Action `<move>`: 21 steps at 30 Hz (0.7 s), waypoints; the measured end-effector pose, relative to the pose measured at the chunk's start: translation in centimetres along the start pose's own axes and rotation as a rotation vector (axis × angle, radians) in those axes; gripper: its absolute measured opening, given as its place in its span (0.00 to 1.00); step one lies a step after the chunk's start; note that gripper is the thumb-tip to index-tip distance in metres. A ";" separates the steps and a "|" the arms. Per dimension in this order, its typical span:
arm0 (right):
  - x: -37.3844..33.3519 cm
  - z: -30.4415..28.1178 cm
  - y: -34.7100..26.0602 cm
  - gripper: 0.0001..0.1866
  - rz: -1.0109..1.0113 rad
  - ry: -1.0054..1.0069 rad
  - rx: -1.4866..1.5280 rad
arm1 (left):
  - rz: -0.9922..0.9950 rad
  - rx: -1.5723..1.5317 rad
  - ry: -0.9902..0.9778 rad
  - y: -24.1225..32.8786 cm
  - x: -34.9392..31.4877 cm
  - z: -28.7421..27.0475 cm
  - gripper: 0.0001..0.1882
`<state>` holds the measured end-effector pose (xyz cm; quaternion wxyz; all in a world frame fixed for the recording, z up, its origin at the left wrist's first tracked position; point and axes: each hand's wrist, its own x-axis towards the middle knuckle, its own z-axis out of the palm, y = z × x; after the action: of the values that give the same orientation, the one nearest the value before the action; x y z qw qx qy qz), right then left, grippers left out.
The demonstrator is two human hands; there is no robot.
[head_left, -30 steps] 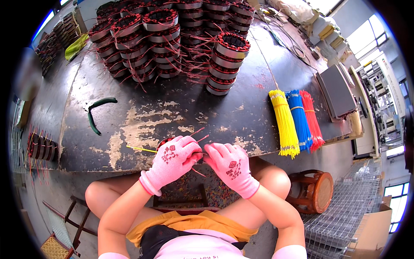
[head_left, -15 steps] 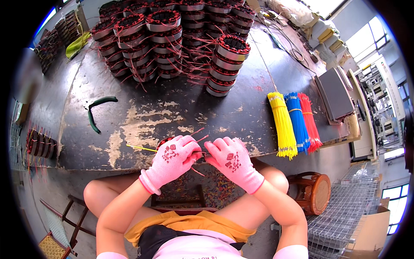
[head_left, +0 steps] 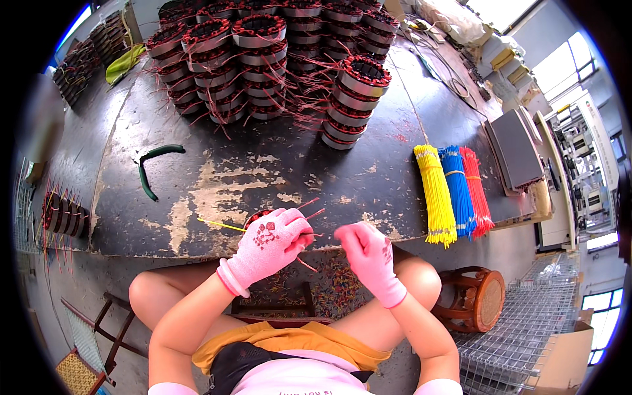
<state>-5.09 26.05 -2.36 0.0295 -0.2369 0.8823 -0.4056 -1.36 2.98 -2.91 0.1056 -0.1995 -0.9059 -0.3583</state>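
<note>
My left hand (head_left: pixel 273 240), in a pink glove, is closed round a stator (head_left: pixel 257 216) at the table's front edge. Most of that stator is hidden under the glove; a bit of its red winding shows. Reddish wire leads (head_left: pixel 309 204) stick out past my fingers, and a yellow wire (head_left: pixel 222 225) points out to the left. My right hand (head_left: pixel 370 255), gloved too, hangs just right of the leads, apart from them. Its fingers are curled together, and whatever they may hold is hidden.
Stacked stators (head_left: pixel 260 59) fill the back, with a separate stack (head_left: pixel 355 99) nearer. Green-handled cutters (head_left: pixel 146 174) lie at left. Bundles of yellow (head_left: pixel 434 197), blue (head_left: pixel 459 194) and red wires (head_left: pixel 476 194) lie at right. A wooden stool (head_left: pixel 471 296) stands beside my knee.
My right hand has drawn away to the right from the leads by my left hand, and has turned. My left hand keeps its hold on the stator.
</note>
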 end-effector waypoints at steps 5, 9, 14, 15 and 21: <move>0.7 2.1 -1.2 0.16 -0.446 0.134 -0.541 | -0.002 -0.003 0.038 0.2 0.2 0.1 0.05; 0.3 1.4 -0.3 0.09 -0.401 0.117 -0.674 | 0.020 0.027 0.018 -0.2 0.1 0.3 0.06; 0.5 0.0 -1.0 0.10 -0.086 0.120 -0.066 | 0.001 0.032 0.021 0.2 0.0 0.0 0.06; 0.9 0.7 -1.6 0.10 0.061 -0.006 0.181 | -0.002 0.025 0.019 0.5 0.0 -0.2 0.06; 2.5 2.9 -1.2 0.17 0.361 -0.301 0.456 | -0.024 0.006 0.152 1.6 -0.6 -3.3 0.11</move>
<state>-6.15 22.19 -3.04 0.2836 -0.1212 0.7821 -0.5415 0.04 1.53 0.24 0.1705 -0.1605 -0.8987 -0.3708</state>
